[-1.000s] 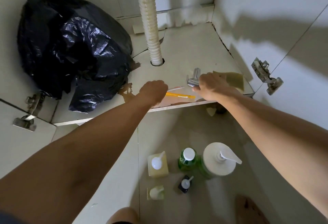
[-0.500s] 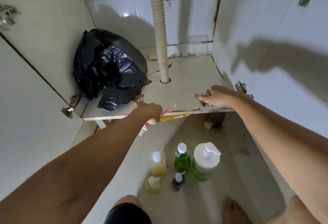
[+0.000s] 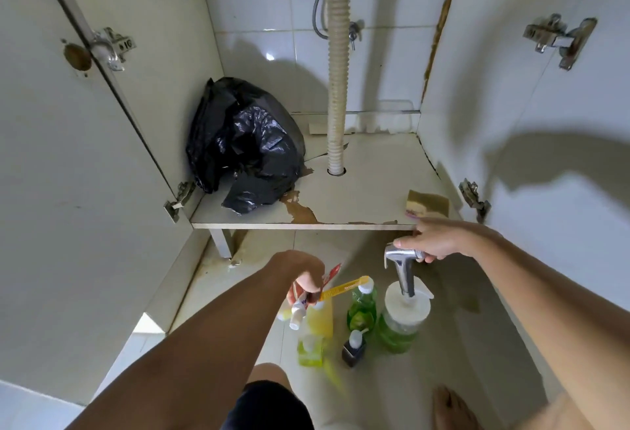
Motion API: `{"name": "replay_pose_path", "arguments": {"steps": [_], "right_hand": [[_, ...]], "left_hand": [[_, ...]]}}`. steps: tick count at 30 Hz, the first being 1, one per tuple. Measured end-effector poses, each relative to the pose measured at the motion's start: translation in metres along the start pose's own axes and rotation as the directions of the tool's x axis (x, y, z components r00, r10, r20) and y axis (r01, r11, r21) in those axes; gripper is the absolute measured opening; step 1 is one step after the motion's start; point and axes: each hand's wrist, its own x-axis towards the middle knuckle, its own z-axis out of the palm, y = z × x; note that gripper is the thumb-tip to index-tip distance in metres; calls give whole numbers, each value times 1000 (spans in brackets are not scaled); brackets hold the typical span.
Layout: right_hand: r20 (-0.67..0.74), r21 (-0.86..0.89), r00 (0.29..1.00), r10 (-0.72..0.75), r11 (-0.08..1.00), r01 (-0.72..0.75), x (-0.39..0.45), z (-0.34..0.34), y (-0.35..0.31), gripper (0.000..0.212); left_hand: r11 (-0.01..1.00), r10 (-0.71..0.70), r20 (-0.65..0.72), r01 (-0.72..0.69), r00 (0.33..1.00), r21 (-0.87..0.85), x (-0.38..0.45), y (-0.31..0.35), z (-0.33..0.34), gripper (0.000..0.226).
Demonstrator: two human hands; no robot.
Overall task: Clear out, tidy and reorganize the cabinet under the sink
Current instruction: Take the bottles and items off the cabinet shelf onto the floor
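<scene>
The cabinet floor board [image 3: 368,198] under the sink holds a black rubbish bag [image 3: 243,143] at the back left and a yellow-brown sponge [image 3: 428,204] at the front right. My left hand [image 3: 305,274] is out in front of the cabinet, closed on a bundle of a yellow toothbrush [image 3: 344,288] and small tubes [image 3: 298,308]. My right hand [image 3: 439,240] hangs just below the board's front edge and grips a chrome spray head [image 3: 404,267], whose handle points down.
Several soap and detergent bottles [image 3: 363,307] stand on the tiled floor below my hands, among them a large pump jar [image 3: 404,319]. A ribbed drain hose [image 3: 337,71] runs down through the board. Both cabinet doors stand open with hinges [image 3: 559,37] exposed. My knee and foot are near the bottom.
Both hands have pulled back out of the cabinet toward the floor, the left carrying the toothbrush and tubes, the right carrying the chrome spray head. The view has risen and widened.
</scene>
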Motion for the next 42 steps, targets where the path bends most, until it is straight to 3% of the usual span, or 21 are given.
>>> {"name": "replay_pose_path", "arguments": {"steps": [3,8,11,16,21,24,27,28,31,33,38,42], "right_hand": [[26,-77,1000,0,997,2,-1,12,-18,42],[68,-147,998,0,989,10,-6,31,-43,43],[62,-132,998,1,991,8,-13,43,-45,52],[130,4,990,56,998,-58,-25,82,-18,63],[158,47,982,103,993,-112,-34,122,29,32],[107,112,988,115,986,-127,-37,150,51,30],[52,127,986,155,979,-161,-30,180,65,19],[42,164,979,201,965,-205,-24,192,71,25],[112,150,950,292,940,-307,-13,211,75,39],[131,92,946,298,946,-310,-6,218,73,32],[176,15,937,302,951,-309,11,234,72,45],[189,-17,941,280,959,-282,19,249,69,36]], "left_hand": [[999,-26,22,27,999,-44,-4,-2,7,26],[989,-55,41,60,998,-135,-8,-7,25,29],[985,-75,91,88,993,-150,-5,-10,35,10],[990,-74,191,95,979,-102,9,-2,62,15],[994,-28,254,-1,967,112,13,22,93,13],[972,-2,207,-47,978,231,24,34,121,14],[941,96,73,-114,993,318,37,40,152,27],[939,106,55,-118,993,322,39,41,160,28],[948,134,-33,-118,990,294,53,39,180,30],[956,136,-70,-112,988,269,62,35,190,36],[976,89,-144,-58,986,208,80,28,211,32],[983,72,-177,-40,982,178,97,21,221,32]]}}
